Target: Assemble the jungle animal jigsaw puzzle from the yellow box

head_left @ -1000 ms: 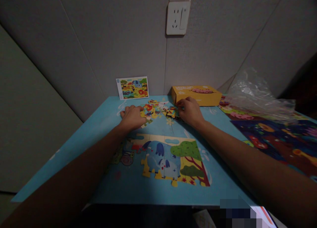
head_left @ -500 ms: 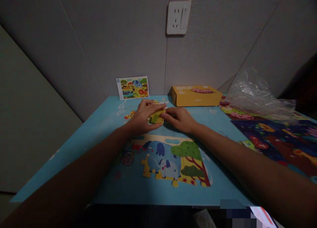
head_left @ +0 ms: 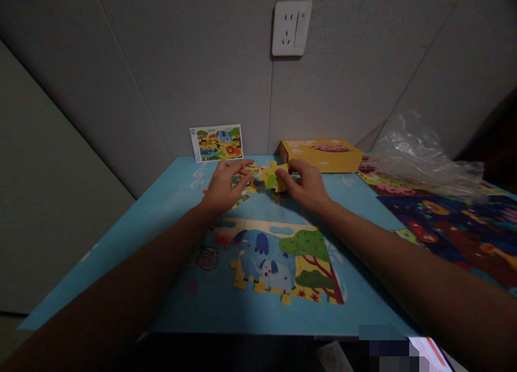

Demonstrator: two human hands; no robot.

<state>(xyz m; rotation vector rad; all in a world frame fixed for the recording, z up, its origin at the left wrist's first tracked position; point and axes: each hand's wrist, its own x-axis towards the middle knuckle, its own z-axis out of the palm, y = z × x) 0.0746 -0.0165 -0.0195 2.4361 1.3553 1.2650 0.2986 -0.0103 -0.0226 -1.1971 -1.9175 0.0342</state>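
Observation:
Pinched between the thumb and fingers of my right hand (head_left: 305, 182) is a yellow puzzle piece (head_left: 271, 176) with green markings, raised above the table. My left hand (head_left: 226, 186) is just to its left, thumb and fingers apart, over several loose puzzle pieces (head_left: 243, 198) that it partly hides. Closer to me lies a joined section of puzzle (head_left: 278, 259) showing a blue elephant, a small pale elephant and a tree. Its left end is partly hidden by my left forearm.
A picture card (head_left: 218, 143) leans against the wall behind the table (head_left: 133, 253). An orange box (head_left: 323, 156) stands at the back, with crumpled clear plastic (head_left: 424, 156) beside it. A dark printed puzzle sheet (head_left: 452, 237) lies at the right, and a wall socket (head_left: 291, 28) is above.
The yellow piece has moved right and slightly away from me with my right hand. My left hand, formerly over the piece, has drawn left and come off it, uncovering loose pieces.

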